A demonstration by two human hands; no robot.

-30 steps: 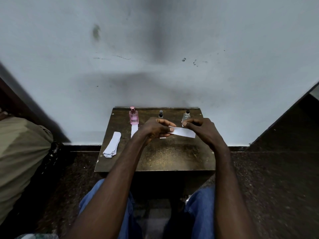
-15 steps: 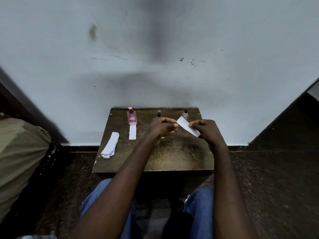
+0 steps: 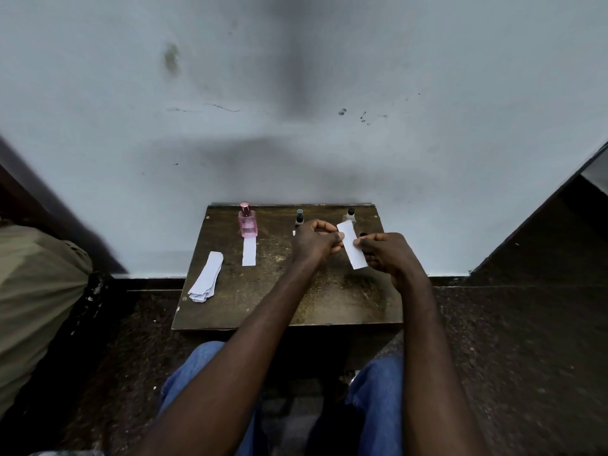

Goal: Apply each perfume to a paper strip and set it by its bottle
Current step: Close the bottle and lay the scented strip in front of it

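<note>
Three perfume bottles stand along the back of the small brown table (image 3: pixel 286 307): a pink bottle (image 3: pixel 246 222), a small dark-capped middle bottle (image 3: pixel 299 217) and a clear right bottle (image 3: pixel 350 215). A white strip (image 3: pixel 249 251) lies in front of the pink bottle. My right hand (image 3: pixel 390 256) pinches another paper strip (image 3: pixel 352 250) at its right edge, held slanted above the table in front of the right bottle. My left hand (image 3: pixel 315 242) has curled fingers whose tips meet the strip's left edge. A white corner shows under my left hand, below the middle bottle.
A stack of spare paper strips (image 3: pixel 206 278) lies at the table's left edge. The table stands against a pale wall (image 3: pixel 296 126). My knees in blue jeans (image 3: pixel 197 373) are below the front edge. A tan cloth bundle (image 3: pixel 36 291) lies on the floor at the left.
The strip has turned from nearly level to slanted lengthwise. My left hand let go of it for a moment and has come back to its left edge. My right hand kept hold.
</note>
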